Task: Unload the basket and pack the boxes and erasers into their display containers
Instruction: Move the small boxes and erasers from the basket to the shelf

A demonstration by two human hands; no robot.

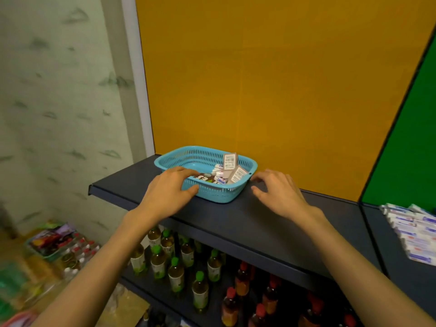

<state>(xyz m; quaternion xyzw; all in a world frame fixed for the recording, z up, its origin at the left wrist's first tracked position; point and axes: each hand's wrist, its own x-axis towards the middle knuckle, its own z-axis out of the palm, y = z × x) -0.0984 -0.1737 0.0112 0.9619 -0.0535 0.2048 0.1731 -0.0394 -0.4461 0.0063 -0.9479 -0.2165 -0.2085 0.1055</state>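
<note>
Basket first: the light blue perforated plastic basket (205, 175) sits on the dark grey metal shelf (271, 223), close against the orange back panel (271, 79). In the head view, the only one you have, its right half holds a few small grey cardboard boxes (232, 167), some leaning upright, and beside them a small heap of white wrapped erasers (219, 177); a brown printed packet (204, 178) lies near the front wall.

Your left hand (169, 192) rests over the near-left rim, fingers reaching inside and thumb on the outer wall, so its grip is loose and not yet closed on the basket. Your right hand (280, 192) hovers just beside the right corner, fingers spread and relaxed, holding nothing.

I judge the basket to be light and a little flexible, so the thin rim may bend if you lift by one side only; take it at both short ends. The boxes look stiff and light, easy to pinch on their flat faces. The erasers are small and their wrappers probably smooth, so pick them few at a time. No display container can be recognised with certainty; white boxed goods (417, 232) lie far right on the shelf.
</note>
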